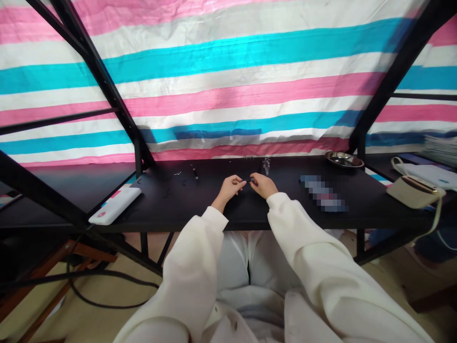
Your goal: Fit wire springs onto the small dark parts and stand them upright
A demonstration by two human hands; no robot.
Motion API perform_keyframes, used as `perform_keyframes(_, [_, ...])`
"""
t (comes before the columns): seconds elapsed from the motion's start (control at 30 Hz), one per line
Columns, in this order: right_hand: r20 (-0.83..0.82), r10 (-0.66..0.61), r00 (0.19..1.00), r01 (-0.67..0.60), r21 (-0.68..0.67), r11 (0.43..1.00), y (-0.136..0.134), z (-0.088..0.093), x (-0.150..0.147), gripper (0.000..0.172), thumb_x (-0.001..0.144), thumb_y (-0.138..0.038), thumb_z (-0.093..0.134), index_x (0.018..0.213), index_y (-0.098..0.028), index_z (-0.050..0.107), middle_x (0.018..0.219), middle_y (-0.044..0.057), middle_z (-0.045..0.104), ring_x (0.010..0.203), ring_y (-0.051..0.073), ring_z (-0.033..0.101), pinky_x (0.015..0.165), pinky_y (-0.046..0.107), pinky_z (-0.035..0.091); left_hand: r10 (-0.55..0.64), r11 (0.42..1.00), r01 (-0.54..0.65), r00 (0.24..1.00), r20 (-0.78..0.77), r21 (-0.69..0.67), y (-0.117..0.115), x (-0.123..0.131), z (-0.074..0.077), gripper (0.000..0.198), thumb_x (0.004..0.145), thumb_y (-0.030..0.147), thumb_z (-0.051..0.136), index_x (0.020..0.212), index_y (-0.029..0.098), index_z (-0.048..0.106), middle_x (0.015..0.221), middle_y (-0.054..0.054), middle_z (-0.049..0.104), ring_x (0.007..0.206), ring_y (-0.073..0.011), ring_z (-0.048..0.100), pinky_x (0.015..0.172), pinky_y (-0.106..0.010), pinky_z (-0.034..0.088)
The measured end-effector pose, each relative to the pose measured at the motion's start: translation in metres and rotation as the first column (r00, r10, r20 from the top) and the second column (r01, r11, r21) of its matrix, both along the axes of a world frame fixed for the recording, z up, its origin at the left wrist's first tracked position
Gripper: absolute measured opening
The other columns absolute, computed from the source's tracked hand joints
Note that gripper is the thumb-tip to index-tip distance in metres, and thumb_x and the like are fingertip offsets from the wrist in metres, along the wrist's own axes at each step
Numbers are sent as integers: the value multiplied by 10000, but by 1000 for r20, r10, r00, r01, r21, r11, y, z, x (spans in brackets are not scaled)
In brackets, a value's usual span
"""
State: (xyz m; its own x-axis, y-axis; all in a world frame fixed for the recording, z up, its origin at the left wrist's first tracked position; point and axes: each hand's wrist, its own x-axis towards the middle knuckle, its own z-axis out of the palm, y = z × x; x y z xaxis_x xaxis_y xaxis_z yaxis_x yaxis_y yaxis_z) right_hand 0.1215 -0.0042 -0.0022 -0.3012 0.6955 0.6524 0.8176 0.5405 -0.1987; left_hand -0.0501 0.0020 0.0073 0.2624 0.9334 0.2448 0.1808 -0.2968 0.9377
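Grip clenched, both sides: left hand (231, 186) and right hand (264, 185) pinch 1 small dark piece (249, 180) between them, 12 o'clock over the bench (185, 205). Looks mid-handling; setting it down is not yet done. Can't tell what's finished on it. Black-and-white stick (195, 173) lies untouched at 9 o'clock from the hands, clear packet (266, 166) untouched at 2.

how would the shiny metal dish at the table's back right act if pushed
The metal dish is wide and shallow, so it would probably slide rather than tip. Its glossy metal suggests it would stay stiff; its smooth finish may feel slippery.
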Motion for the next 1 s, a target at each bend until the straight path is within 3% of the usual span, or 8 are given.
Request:
perform_keyframes(0.4, [8, 46, 999, -46, 4, 999, -2, -2, 0, 189, 812, -239, 495, 977, -174, 561, 780, 45, 621, 715, 154, 580, 644, 247, 415, -15, 1000, 15, 1000, 17, -23, 1, -1, 0, 317, 656, 410, 666, 725, 139, 517, 502, 29, 557, 342, -44, 427, 360, -171, 298])
perform_keyframes(0.67, [-25, 46, 999, -47, -40, 998, -10, 3, -8, 219, 836, -254, 466, 1028, -177, 537, 730, 27, 626, 645, 136, 581, 592, 223, 394, 17, 997, -8, 993, 115, -72, -1, -1, 5, 336, 651, 392, 675, 813, 133, 537, 551, 27, 575, 344, -43, 430, 337, -171, 272])
perform_keyframes(1.0, [-143, 176, 974, -196, -141, 970, -17, 3, -14, 435, 782, -205, 474, 1211, -180, 409, 850, 29, 630, 616, 116, 563, 615, 226, 427, -59, 984, 85, 985, 163, -159, -2, -2, 7, 319, 656, 368, 690, 794, 108, 565, 600, -3, 585, 371, -33, 435, 335, -165, 283])
